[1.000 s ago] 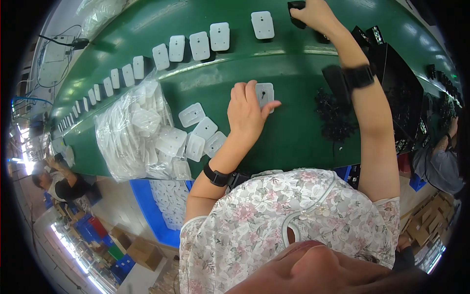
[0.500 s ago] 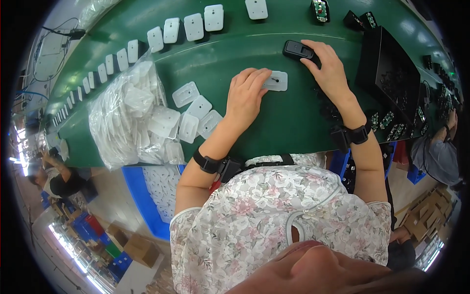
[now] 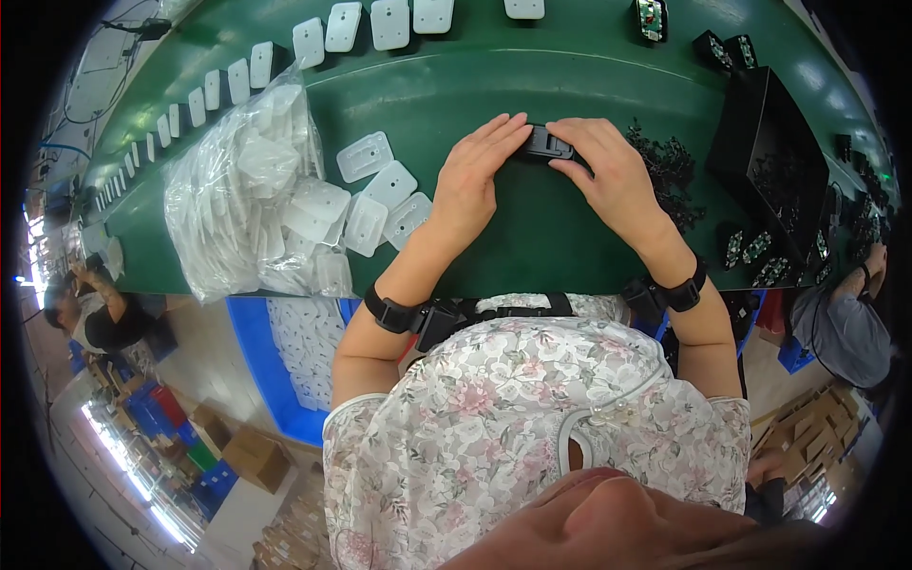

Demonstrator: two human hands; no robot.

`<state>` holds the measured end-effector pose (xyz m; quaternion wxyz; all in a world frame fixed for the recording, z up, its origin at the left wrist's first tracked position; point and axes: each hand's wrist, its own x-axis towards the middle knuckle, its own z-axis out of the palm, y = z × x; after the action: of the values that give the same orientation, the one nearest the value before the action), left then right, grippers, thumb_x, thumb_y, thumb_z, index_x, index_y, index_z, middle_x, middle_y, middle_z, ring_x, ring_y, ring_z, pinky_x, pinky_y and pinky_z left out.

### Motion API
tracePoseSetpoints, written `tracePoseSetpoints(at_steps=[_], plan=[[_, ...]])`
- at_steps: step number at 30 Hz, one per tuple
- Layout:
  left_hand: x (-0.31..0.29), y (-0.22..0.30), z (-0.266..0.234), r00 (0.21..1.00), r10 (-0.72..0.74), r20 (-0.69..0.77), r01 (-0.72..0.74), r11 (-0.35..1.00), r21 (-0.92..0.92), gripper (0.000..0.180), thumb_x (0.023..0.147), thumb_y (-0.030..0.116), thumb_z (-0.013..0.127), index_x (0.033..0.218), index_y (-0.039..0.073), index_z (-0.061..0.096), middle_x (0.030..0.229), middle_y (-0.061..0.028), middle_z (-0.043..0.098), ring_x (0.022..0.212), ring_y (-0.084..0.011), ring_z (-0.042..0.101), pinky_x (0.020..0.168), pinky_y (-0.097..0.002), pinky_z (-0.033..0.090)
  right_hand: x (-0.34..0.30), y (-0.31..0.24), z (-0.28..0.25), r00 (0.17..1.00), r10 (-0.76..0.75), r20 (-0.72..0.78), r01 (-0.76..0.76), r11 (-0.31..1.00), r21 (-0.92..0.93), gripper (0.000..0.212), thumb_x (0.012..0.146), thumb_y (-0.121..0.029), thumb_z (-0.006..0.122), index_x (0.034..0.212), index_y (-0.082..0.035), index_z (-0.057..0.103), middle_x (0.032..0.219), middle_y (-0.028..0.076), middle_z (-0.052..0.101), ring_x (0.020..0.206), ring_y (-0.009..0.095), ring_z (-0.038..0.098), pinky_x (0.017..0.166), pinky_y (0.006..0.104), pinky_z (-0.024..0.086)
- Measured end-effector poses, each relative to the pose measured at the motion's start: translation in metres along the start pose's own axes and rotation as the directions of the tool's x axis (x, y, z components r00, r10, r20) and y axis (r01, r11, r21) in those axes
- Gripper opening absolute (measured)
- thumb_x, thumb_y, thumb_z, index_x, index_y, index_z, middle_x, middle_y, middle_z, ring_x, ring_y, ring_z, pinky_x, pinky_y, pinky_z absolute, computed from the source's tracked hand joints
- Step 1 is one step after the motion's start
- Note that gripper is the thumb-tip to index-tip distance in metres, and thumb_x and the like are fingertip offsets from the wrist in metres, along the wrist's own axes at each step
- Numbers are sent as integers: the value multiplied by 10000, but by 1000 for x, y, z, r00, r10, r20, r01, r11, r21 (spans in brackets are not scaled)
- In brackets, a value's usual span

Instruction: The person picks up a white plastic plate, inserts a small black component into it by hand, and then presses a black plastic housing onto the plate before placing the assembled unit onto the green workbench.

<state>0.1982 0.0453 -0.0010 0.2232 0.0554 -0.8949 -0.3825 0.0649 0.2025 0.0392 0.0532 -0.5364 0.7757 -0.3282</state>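
Note:
A small black plastic housing (image 3: 549, 142) is held between my two hands just above or on the green table. My left hand (image 3: 473, 176) has its fingers together against the housing's left end; its thumb is hidden. At the right end, my right hand (image 3: 613, 171) grips the housing between thumb and fingers. The white plastic cover seen earlier under my left hand is hidden now. To the left of my left hand lie several loose white plastic covers (image 3: 365, 157), beside a clear plastic bag (image 3: 237, 190) full of the same covers.
White-topped units (image 3: 390, 25) stand in a curved row along the far side of the green table (image 3: 560, 242). Small black parts (image 3: 665, 166) lie right of my hands, near an open black box (image 3: 760, 157) and green circuit boards (image 3: 757, 249). Co-workers (image 3: 104, 309) sit at both sides.
My right hand has brought the black housing left and nearer, to where the white cover was. My left hand's fingers now touch the housing. The whole view has shifted slightly.

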Motion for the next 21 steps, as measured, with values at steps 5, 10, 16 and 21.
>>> tracePoseSetpoints(at_steps=[5,10,16,21], plan=[[1,4,-4,997,18,80,-28,992,121,559,755,-137,446,1263,55,580,1325,-95,559,1235,-288,522,1007,-379,418,-2,1,4,1000,-10,4,10,999,-51,392,759,-67,700,1140,-51,609,1075,95,622,975,278,587,823,361,499],[2,1,-7,987,67,145,-95,975,200,536,748,-77,528,1268,46,570,1349,-108,533,1235,-286,512,986,-408,424,-4,-1,6,1000,9,-6,-9,994,-108,417,755,-44,690,1164,-61,610,1093,97,609,969,274,587,808,363,503],[16,12,10,995,66,74,-85,952,294,472,725,37,677,1189,24,593,1236,-133,586,1102,-278,571,902,-395,468,14,24,-10,991,73,116,-90,984,153,400,792,-80,667,1187,-84,608,1103,105,606,978,284,587,804,319,507],[40,7,13,954,-300,-13,295,944,-148,300,797,113,716,1061,-6,637,819,-124,658,707,-238,630,648,-343,506,18,24,-18,937,294,187,-343,691,637,449,885,-132,655,1317,-81,546,1219,49,548,968,122,537,841,256,463]])
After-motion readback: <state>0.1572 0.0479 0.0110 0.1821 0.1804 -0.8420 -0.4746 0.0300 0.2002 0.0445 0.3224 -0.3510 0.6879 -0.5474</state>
